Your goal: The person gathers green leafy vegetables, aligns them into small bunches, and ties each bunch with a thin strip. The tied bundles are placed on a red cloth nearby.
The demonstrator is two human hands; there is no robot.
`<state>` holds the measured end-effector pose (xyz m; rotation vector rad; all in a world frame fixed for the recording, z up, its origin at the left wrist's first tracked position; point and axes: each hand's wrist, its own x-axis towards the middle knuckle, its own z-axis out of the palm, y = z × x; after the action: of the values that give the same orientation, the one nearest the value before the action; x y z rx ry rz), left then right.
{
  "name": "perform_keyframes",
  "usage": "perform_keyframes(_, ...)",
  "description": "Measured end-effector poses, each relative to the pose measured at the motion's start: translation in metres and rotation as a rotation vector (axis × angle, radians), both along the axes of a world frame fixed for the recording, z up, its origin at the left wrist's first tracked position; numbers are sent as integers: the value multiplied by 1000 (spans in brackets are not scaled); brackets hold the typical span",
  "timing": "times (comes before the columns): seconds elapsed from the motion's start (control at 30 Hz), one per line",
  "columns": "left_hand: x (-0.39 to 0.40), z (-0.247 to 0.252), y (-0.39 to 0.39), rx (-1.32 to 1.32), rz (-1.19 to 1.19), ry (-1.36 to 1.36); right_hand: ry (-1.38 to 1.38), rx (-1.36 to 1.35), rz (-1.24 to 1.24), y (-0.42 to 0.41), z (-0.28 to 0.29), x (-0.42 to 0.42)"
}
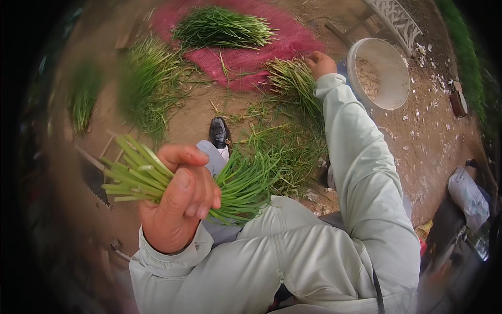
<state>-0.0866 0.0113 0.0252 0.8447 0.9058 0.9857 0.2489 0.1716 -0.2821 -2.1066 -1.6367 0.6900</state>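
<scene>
My left hand is closed around a bunch of garlic chives, raised above my lap. Its pale cut stems stick out to the left and its green leaves droop to the right. With the arm stretched forward, my right hand is at the stem end of a heap of chives on the ground. Its fingertips touch or lie just beside the stems; whether they grip any cannot be made out. Loose leaves and trimmings are scattered below that heap.
A large stack of chives lies on red mesh cloth ahead. More chives lie left on bare soil. A white bucket holding pale pieces stands right of my right hand. A saw blade is at lower left.
</scene>
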Motion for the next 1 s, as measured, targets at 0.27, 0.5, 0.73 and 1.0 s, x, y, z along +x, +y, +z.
perform_keyframes(0.27, 22, 17, -21, -27, 0, -15, -79, 95, 57, -41, 108, 25)
perform_keyframes(0.5, 17, 14, -33, -54, 8, -75, -76, -115, 130, -87, 29, 6)
perform_keyframes(0.73, 5, 4, -16, -10, 51, -1, -196, -331, 72, -47, -45, -21)
perform_keyframes(1.0, -5, -4, 6, -57, 77, 45, -465, -320, 18, -6, -103, -46)
